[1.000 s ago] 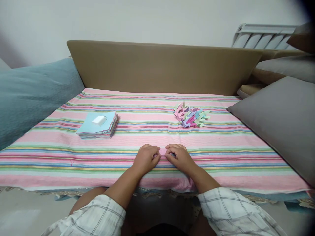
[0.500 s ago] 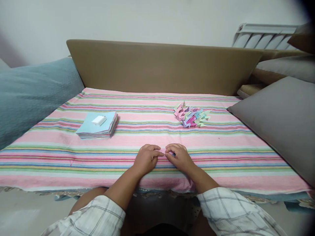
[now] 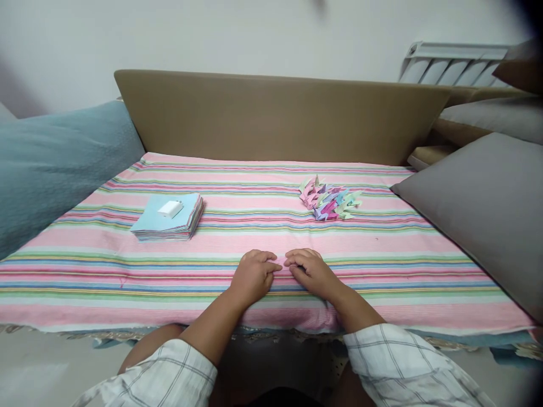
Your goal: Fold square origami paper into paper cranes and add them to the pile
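A small piece of pink paper (image 3: 280, 260) lies on the striped cloth between my hands, mostly covered by fingers and hard to tell from the pink stripes. My left hand (image 3: 253, 275) is closed on its left side, thumb and forefinger together at the paper. On the other side, my right hand (image 3: 313, 272) has curled fingers at the paper's right edge, with a dark gap between thumb and forefinger. Farther back on the right sits a cluster of folded paper cranes (image 3: 328, 199) in pink, purple, blue and green.
A stack of coloured square paper (image 3: 161, 217) stands at left, a small white block (image 3: 170, 208) on top. The striped cloth (image 3: 237, 192) covers the seat. Behind rises a brown backrest (image 3: 280, 116). A grey cushion (image 3: 483, 198) is at right, a blue-covered armrest (image 3: 63, 164) at left.
My right thumb has drawn back slightly from the fingertips and lies lower. My left hand has hardly moved, and the stack and the cranes stay in place.
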Demonstrator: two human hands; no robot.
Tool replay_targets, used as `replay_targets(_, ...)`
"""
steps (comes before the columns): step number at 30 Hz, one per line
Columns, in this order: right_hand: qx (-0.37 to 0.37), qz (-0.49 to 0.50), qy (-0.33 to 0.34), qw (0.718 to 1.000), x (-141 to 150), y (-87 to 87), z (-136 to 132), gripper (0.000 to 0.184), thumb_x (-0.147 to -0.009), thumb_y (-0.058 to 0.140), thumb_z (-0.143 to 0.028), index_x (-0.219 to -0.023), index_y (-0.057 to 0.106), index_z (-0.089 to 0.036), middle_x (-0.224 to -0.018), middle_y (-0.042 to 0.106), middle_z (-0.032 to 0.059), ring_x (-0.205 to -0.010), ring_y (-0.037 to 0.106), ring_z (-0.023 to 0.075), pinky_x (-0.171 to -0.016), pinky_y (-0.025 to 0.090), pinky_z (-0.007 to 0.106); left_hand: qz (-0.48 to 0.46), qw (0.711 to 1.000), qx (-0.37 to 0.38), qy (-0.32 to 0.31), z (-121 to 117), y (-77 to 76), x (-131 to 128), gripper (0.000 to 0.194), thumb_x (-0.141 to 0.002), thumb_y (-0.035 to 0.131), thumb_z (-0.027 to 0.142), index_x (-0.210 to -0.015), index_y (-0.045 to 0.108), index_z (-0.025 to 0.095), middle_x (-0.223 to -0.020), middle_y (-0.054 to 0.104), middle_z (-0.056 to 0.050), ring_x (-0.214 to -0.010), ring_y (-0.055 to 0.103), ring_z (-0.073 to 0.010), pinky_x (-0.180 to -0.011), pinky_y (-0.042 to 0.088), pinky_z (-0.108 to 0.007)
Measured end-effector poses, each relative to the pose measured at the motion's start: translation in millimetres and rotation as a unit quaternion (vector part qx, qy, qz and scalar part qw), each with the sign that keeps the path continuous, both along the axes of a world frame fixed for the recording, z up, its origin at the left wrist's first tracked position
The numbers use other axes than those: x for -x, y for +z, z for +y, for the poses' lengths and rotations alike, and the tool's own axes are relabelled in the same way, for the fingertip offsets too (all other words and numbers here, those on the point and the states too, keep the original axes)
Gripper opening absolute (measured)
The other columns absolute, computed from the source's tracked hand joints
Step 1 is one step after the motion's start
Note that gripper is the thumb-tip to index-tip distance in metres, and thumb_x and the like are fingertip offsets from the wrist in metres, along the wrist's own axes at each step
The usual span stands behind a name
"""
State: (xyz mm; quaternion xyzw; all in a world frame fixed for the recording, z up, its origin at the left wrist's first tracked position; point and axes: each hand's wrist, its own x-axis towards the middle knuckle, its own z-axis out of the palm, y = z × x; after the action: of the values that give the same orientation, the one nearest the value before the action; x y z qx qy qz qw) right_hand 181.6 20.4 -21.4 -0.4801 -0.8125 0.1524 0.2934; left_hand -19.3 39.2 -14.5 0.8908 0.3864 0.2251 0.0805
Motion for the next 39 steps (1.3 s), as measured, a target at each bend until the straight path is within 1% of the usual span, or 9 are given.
replay_targets(4,-0.016,-0.039,0.017,0.999,-1.1,2.5,-2.7,0.02,-0.081,0.051,-0.018,-0.091,0.066,-0.026,-0.11,0.062,0.0041,-0.101,0.054,0.0202,-0.089,0.038,0.041,-0.002,1.0,-0.007,0.0,-1.7,2.3,-0.5,0.031,-0.075,0.052,0.012,-0.093,0.071,0.03,-0.104,0.066,-0.002,-0.092,0.056,-0.0195,-0.085,0.043,-0.039)
replay_targets(12,-0.017,-0.031,0.019,0.999,-1.1,1.3,-0.9,0.023,-0.079,0.051,-0.013,-0.092,0.065,-0.025,-0.109,0.063,0.0041,-0.1,0.054,0.0201,-0.089,0.039,0.04,0.053,0.998,0.019,-0.011,3.8,15.3,-5.9,0.017,-0.073,0.067,0.033,-0.088,0.071,0.028,-0.097,0.069,-0.003,-0.089,0.06,-0.0219,-0.084,0.042,-0.04)
replay_targets(16,-0.019,-0.03,0.02,0.999,-1.4,2.1,-1.5,0.024,-0.078,0.05,-0.012,-0.092,0.065,-0.024,-0.111,0.062,0.0044,-0.101,0.054,0.0206,-0.09,0.039,0.041,0.083,0.996,-0.015,0.037,1.1,20.9,-12.9,0.006,-0.075,0.066,0.029,-0.077,0.07,0.027,-0.082,0.07,-0.001,-0.085,0.06,-0.0222,-0.099,0.022,-0.057)
replay_targets(19,-0.014,-0.023,0.03,0.999,-2.7,3.2,-1.6,0.026,-0.078,0.049,-0.012,-0.095,0.065,-0.024,-0.111,0.062,0.0051,-0.102,0.054,0.0204,-0.09,0.04,0.04,0.092,0.993,-0.062,0.032,-2.4,19.7,-16.8,0.012,-0.078,0.059,0.027,-0.072,0.068,0.023,-0.073,0.068,-0.001,-0.08,0.059,-0.0203,-0.104,0.013,-0.058)
replay_targets(24,-0.001,-0.019,0.047,0.999,-4.2,7.8,-1.3,0.037,-0.074,0.054,-0.016,-0.111,0.059,-0.022,-0.113,0.062,0.006,-0.104,0.053,0.0219,-0.092,0.039,0.04,0.101,0.987,-0.126,0.025,-2.5,8.7,-20.2,0.012,-0.077,0.053,0.017,-0.078,0.065,0.019,-0.074,0.065,-0.004,-0.077,0.058,-0.019,-0.107,0.018,-0.05)
replay_targets(28,0.004,-0.014,0.039,0.999,-3.1,11.4,-1.6,0.039,-0.074,0.057,-0.02,-0.113,0.057,-0.021,-0.112,0.062,0.0063,-0.104,0.053,0.0226,-0.092,0.039,0.04,0.09,0.987,-0.134,0.027,3.0,1.3,-19.3,0.012,-0.08,0.052,0.016,-0.078,0.064,0.021,-0.073,0.065,-0.003,-0.076,0.059,-0.0186,-0.104,0.023,-0.05)
replay_targets(31,0.01,-0.002,0.036,0.999,-3.3,11.5,-1.5,0.038,-0.075,0.058,-0.021,-0.113,0.057,-0.022,-0.111,0.062,0.0064,-0.103,0.053,0.023,-0.092,0.039,0.041,0.087,0.987,-0.133,0.007,7.7,-0.7,-17.6,0.013,-0.079,0.053,0.014,-0.075,0.064,0.02,-0.07,0.066,-0.003,-0.073,0.06,-0.0176,-0.096,0.033,-0.045)
replay_targets(36,0.066,0.125,0.001,0.99,-4.6,7.8,-1.1,0.058,-0.071,0.065,-0.024,-0.126,0.046,-0.024,-0.123,0.055,0.009,-0.113,0.049,0.0236,-0.098,0.036,0.042,0.02,0.996,-0.081,0.024,11.2,6.2,-14.0,0.016,-0.082,0.051,0.02,-0.075,0.066,0.02,-0.071,0.068,-0.004,-0.071,0.061,-0.0176,-0.09,0.039,-0.04)
replay_targets(39,0.138,0.293,-0.021,0.946,0.1,6.5,-0.6,0.08,-0.068,0.07,-0.028,-0.137,0.028,-0.028,-0.131,0.047,0.0108,-0.116,0.048,0.0223,-0.095,0.039,0.04,-0.112,0.991,0.052,0.058,9.4,13.1,-13.8,0.016,-0.081,0.053,0.026,-0.076,0.066,0.02,-0.071,0.069,-0.003,-0.069,0.06,-0.017,-0.075,0.044,-0.032)
